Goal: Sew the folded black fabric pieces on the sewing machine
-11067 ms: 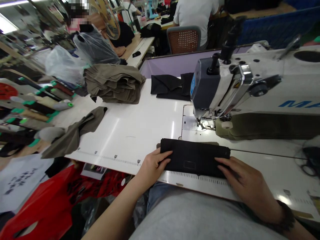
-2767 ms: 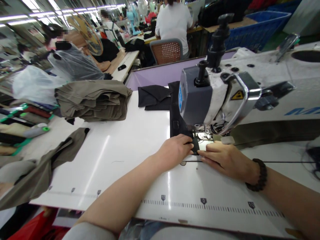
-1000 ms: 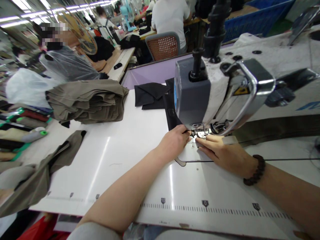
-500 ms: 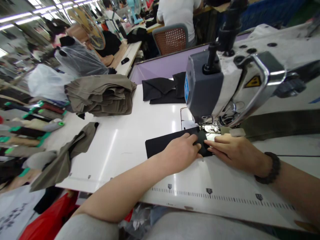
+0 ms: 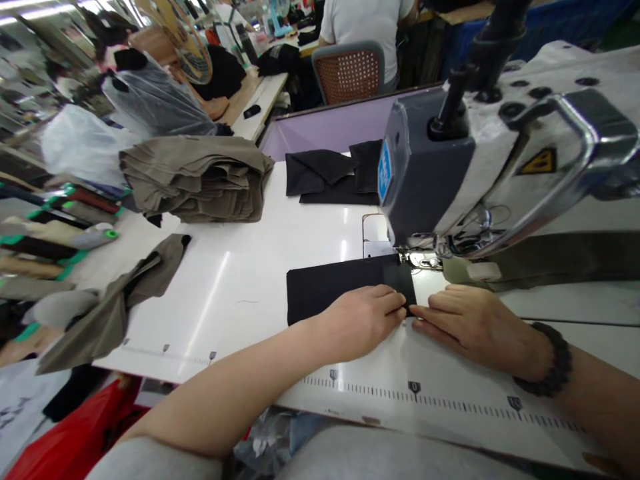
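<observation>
A flat rectangular piece of black fabric lies on the white sewing table, its far right corner by the presser foot of the sewing machine. My left hand rests on the near right part of the fabric, fingers bent and closed on its near edge; the fingertips' underside is hidden. Beside it, my right hand lies low on the table with fingers stretched out, index fingertip touching the fabric's near right corner. A dark beaded bracelet circles the right wrist.
Folded black pieces lie behind the machine head's left side. A pile of grey-brown fabric stands at the back left, a loose grey-brown piece nearer. Thread spools line the left. An olive strip lies right. A person sits beyond.
My left hand has slid toward me, from the fabric's middle to its near right edge, uncovering more of it. My right hand has shifted slightly nearer. The view has moved a little.
</observation>
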### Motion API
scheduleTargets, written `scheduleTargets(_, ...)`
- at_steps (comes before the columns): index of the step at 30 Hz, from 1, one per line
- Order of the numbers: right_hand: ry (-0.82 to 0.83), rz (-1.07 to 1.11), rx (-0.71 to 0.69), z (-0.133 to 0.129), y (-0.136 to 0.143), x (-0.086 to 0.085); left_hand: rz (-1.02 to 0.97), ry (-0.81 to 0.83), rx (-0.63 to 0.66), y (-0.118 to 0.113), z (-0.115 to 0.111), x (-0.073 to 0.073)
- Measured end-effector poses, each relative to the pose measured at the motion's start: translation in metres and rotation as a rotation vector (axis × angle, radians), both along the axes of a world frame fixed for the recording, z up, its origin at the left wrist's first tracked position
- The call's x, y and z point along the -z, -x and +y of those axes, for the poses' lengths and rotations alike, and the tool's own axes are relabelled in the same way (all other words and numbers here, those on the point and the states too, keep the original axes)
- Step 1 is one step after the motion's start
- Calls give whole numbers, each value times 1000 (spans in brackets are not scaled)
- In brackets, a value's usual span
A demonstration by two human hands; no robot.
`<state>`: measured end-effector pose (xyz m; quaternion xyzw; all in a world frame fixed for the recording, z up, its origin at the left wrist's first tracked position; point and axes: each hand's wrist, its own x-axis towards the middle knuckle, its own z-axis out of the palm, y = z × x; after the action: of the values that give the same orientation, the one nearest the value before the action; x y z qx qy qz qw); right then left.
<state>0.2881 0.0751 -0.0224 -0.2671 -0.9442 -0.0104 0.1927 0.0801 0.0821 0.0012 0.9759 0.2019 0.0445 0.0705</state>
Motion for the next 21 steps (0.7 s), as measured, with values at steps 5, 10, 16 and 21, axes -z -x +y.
scheduleTargets(5, 13, -13, 18, 1, 0, -1, -26, -14, -32, -2, -3, 4)
scheduleTargets(10, 59, -45, 75, 2, -1, 2, -15, -33, -72, -2, 2, 8)
scheduleTargets(16, 93, -54, 165, 7, -3, 10, 23, -41, -89, -3, 13, 11)
scheduleTargets(21, 116, -45, 217, 11, -2, 15, 13, -16, -121, -3, 24, 12)
